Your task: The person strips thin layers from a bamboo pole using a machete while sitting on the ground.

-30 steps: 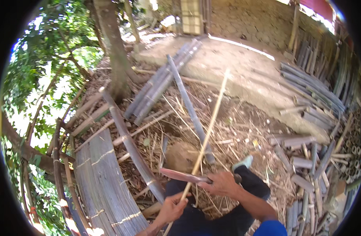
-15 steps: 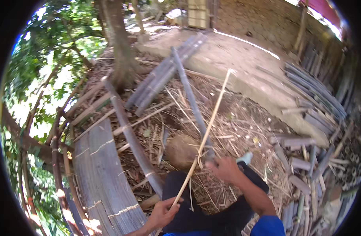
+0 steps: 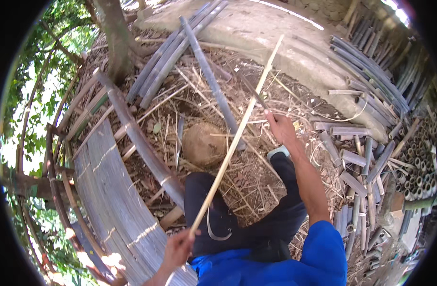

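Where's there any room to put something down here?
Mostly bare: the pale ledge, between the leaning poles and the stacked poles at right; and the flat bamboo panel, left of the thick pole, with thin ties across it. It's crowded around the round brown block, where strips lie scattered, and at far right, where cut tubes pile up.

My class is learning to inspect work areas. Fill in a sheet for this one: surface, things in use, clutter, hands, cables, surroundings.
Surface: ground strewn with shavings and dry scraps.
Things in use: long pale strip, slanting up and rightward; dark blade crossing its upper part, contact unclear.
Clutter: round tan block ahead; short cut tubes at right.
Hands: left hand at the strip's lower end; right hand gripping the blade's near end.
Cables: nothing seen.
Surroundings: grey slatted panel at left; tree trunk and raised ledge beyond.
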Tool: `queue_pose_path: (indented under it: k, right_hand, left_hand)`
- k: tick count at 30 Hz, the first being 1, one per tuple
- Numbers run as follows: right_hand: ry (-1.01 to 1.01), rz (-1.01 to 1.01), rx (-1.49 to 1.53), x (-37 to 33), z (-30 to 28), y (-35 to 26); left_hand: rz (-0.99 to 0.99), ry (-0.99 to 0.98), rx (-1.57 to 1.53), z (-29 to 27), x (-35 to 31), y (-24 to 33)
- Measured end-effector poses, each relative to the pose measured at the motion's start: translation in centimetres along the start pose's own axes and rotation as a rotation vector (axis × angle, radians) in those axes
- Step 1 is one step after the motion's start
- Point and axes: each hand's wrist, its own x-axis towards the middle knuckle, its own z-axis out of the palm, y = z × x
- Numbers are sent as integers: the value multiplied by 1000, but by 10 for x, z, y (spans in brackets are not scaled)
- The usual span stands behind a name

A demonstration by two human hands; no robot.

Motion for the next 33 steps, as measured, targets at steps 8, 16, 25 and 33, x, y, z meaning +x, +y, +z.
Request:
queue_pose_path:
  k: [8,16,25,33]
  right_hand:
    - [-38,-457,93,-145,66,-63]
    - [-110,-253,-74,-110,47,-56]
    - [-70,-82,-73,-30,22,4]
    - [77,118,-155,32,-37,57]
  left_hand:
    - [190,-63,-272,31,96,82]
    - [180,-69,-282,40,97,89]
    - [117,-117,-137,24,42,59]
    - [346,17,-110,-11,-29,-34]
